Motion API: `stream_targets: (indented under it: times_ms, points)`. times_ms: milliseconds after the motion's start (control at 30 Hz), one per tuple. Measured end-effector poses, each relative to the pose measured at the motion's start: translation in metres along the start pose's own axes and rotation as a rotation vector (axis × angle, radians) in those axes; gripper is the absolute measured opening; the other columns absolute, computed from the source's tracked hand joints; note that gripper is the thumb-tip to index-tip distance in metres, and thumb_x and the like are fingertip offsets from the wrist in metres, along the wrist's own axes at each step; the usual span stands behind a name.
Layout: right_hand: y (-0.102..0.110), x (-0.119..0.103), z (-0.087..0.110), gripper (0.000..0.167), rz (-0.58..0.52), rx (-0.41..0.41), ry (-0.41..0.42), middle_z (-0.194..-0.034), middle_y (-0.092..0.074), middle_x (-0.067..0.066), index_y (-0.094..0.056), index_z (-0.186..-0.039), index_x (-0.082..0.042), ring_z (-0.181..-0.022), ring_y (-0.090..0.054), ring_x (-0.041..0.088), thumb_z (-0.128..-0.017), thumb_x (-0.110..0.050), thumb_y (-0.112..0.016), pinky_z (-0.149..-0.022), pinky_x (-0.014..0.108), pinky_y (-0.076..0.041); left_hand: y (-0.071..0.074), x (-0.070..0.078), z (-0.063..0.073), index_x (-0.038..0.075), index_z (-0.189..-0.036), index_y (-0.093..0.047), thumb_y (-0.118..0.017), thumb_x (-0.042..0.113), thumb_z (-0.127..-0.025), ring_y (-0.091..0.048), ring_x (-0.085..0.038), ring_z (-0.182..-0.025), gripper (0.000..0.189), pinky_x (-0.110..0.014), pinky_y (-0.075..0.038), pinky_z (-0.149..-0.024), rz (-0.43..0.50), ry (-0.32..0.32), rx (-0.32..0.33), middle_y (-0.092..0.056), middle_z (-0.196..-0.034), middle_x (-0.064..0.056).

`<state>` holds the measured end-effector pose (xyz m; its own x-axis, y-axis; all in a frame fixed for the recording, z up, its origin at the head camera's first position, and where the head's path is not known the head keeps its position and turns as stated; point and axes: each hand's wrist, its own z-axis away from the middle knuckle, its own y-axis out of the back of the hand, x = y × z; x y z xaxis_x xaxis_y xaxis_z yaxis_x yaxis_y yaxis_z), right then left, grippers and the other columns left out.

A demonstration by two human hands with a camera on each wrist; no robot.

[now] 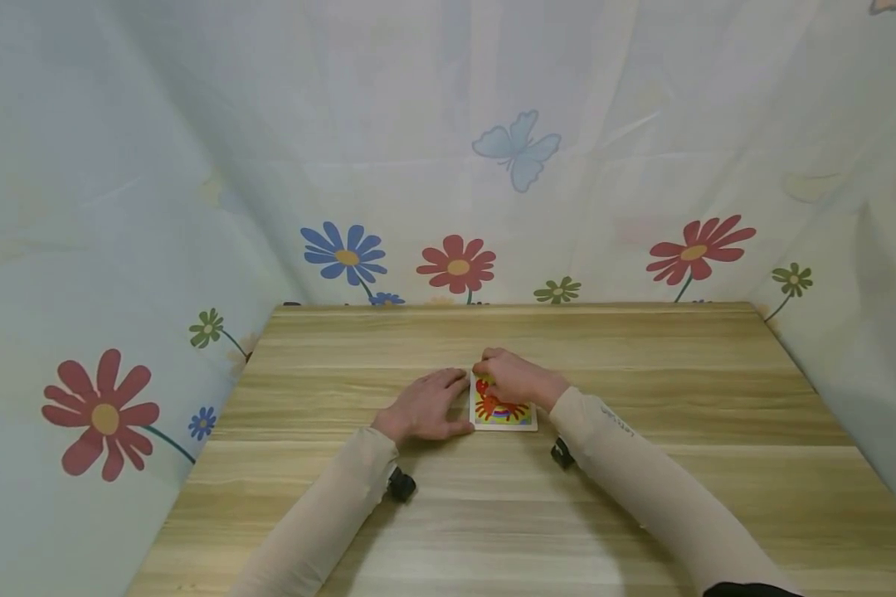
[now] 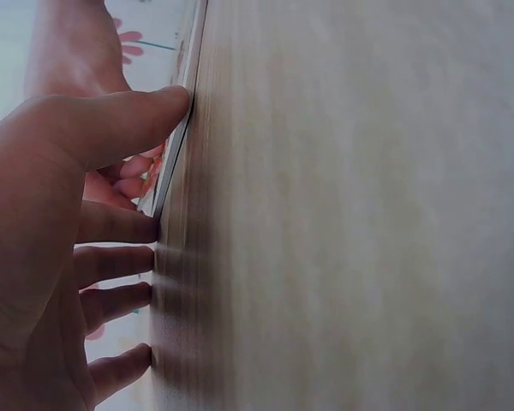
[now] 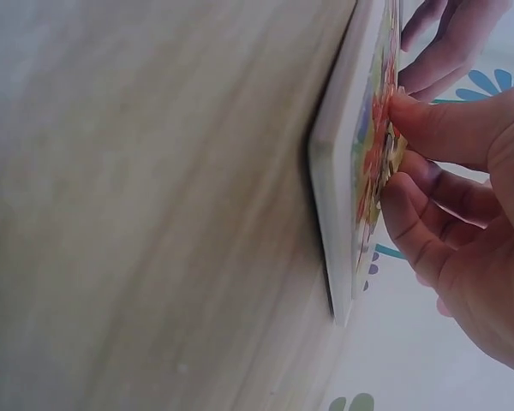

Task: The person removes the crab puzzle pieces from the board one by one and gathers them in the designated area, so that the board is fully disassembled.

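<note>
A small square crab puzzle (image 1: 504, 412), with a red crab and a white rim, lies flat on the table. My left hand (image 1: 431, 406) rests along its left side, thumb on the near corner and index finger at the far end. The other left fingers (image 2: 120, 300) are spread straight, their tips on the table. Over the upper part of the picture, my right hand (image 1: 518, 377) bends its thumb and fingers down. In the right wrist view the thumb and index finger pinch a puzzle piece (image 3: 399, 152) at the board's surface; its outline is mostly hidden.
The wood-grain table (image 1: 642, 356) extends around the puzzle on every side. A flowered cloth (image 1: 388, 166) hangs behind it and at both sides. Dark wrist cameras (image 1: 401, 484) sit under both forearms, close to the tabletop.
</note>
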<state>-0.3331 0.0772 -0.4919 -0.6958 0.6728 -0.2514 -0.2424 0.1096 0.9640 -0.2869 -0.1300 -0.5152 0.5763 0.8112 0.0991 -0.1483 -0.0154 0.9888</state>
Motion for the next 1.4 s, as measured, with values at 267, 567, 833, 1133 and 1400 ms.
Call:
stream_targets:
  times_ms: [267,567,833,1133,1400]
  points:
    - [0.0019,-0.0028,0.0007,0.036,0.001,0.006,-0.036,-0.111,-0.057,0.007,-0.064,-0.125,-0.007,-0.098,-0.055,0.019,-0.089,-0.016,-0.069,-0.098,0.036,-0.048,-0.0012,-0.0010,-0.0002,0.010,-0.149,-0.039,-0.054,0.067,-0.086,-0.031,-0.026,-0.144,0.086,-0.042,-0.027,-0.118,0.003,-0.004,0.012,-0.035,-0.155,-0.009]
    - [0.0032,-0.0037,0.0007,0.039,-0.005,-0.003,-0.075,-0.116,-0.060,0.009,-0.064,-0.125,-0.007,-0.099,-0.059,0.019,-0.088,-0.019,-0.071,-0.100,0.037,-0.048,-0.0006,0.0003,0.0008,0.011,-0.149,-0.039,-0.054,0.067,-0.086,-0.032,-0.026,-0.144,0.086,-0.042,-0.028,-0.118,-0.003,-0.009,0.021,-0.036,-0.155,-0.009]
    - [0.0032,-0.0033,0.0013,0.042,-0.019,0.008,-0.064,-0.115,-0.062,0.009,-0.064,-0.124,-0.006,-0.096,-0.059,0.020,-0.087,-0.023,-0.071,-0.099,0.038,-0.049,-0.0022,-0.0005,0.0011,0.011,-0.150,-0.038,-0.053,0.067,-0.086,-0.032,-0.025,-0.144,0.086,-0.042,-0.028,-0.117,-0.014,-0.013,0.026,-0.036,-0.154,-0.008]
    - [0.0034,-0.0019,-0.0005,0.042,-0.003,0.004,-0.070,-0.112,-0.063,0.007,-0.065,-0.122,-0.008,-0.094,-0.059,0.018,-0.087,-0.030,-0.072,-0.096,0.036,-0.050,-0.0020,-0.0008,0.0009,0.012,-0.149,-0.039,-0.053,0.067,-0.086,-0.032,-0.026,-0.143,0.085,-0.043,-0.028,-0.117,-0.008,-0.011,0.030,-0.036,-0.154,-0.008]
    - [0.0023,0.0007,-0.0008,0.042,-0.021,0.023,-0.085,-0.109,-0.068,0.006,-0.065,-0.119,-0.006,-0.093,-0.060,0.017,-0.087,-0.031,-0.072,-0.095,0.037,-0.051,-0.0027,-0.0009,0.0008,0.011,-0.149,-0.039,-0.053,0.067,-0.086,-0.032,-0.026,-0.144,0.086,-0.043,-0.028,-0.117,-0.009,-0.016,0.028,-0.036,-0.155,-0.009]
